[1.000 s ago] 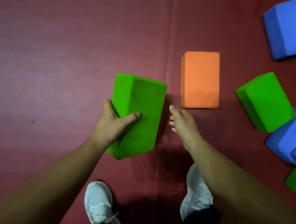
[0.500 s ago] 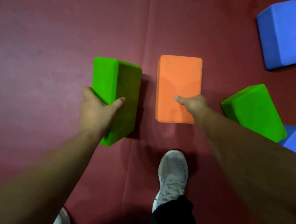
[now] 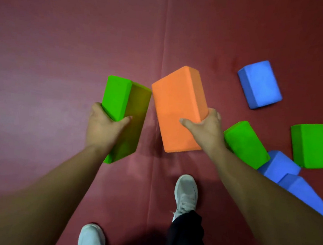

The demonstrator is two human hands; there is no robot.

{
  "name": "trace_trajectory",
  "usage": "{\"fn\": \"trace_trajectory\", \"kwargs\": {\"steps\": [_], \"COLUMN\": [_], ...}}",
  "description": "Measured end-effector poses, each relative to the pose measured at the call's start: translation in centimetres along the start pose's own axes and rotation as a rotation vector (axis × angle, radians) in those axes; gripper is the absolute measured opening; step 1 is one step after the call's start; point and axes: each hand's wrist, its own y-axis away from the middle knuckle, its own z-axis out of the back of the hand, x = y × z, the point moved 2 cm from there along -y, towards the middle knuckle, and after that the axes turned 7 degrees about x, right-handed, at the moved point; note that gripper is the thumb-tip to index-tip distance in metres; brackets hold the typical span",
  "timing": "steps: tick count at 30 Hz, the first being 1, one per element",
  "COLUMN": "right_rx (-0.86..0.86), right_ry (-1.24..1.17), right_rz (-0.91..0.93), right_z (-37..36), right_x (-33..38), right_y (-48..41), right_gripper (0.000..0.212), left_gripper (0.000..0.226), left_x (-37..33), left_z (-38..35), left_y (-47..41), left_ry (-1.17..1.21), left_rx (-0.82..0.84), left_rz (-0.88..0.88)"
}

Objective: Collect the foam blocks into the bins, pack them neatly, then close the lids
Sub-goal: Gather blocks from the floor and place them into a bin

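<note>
Both hands are full, so the next move depends on how each block sits in its hold. The left grip is curled round the green block, with the thumb on its shaded broad face and the fingers wrapped behind its bright narrow side. The block stands on edge, and its long axis runs straight away from the person. The right grip pinches the orange block along its right long edge, thumb flat on the broad top face and fingers tucked under. That block's long axis runs away from the person and leans to the right. A shadow on the red floor mat suggests the orange block is lifted clear. The 2 held blocks are close together at their near corners, but I cannot tell whether they touch. No bin is in view, so the carrying direction cannot be read. The loose blocks all lie on the right-hand side: a lone blue block, a green floor block just beside the right forearm, and a far green block beyond it.
</note>
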Motion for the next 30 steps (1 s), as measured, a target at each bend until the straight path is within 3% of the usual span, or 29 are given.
{"fn": "trace_trajectory", "kwargs": {"steps": [9,16,22,30], "right_rx": [-0.324,-0.493,-0.591,-0.781], "right_ry": [-0.170,-0.234,-0.269,-0.342], "right_rz": [0.101,0.084,-0.044,-0.301], "right_z": [21.2,32.2,36.9,45.1], "right_x": [18.8,22.2,15.1,-4.0], "right_y": [23.2,42.3,53.1,64.9], "right_gripper": [0.093,0.094,0.090,0.090], "left_gripper": [0.075,0.078,0.082,0.082], "left_x": [-20.3,-28.0,-31.3,-37.8], "left_z": [24.4,34.0,31.6,16.1], "left_y": [15.8,32.0,42.6,60.3], "left_ry": [0.036,0.089,0.052,-0.071], "left_rx": [-0.068,-0.062,0.017,0.237], "left_rz": [-0.359,-0.499,-0.608,-0.868]}}
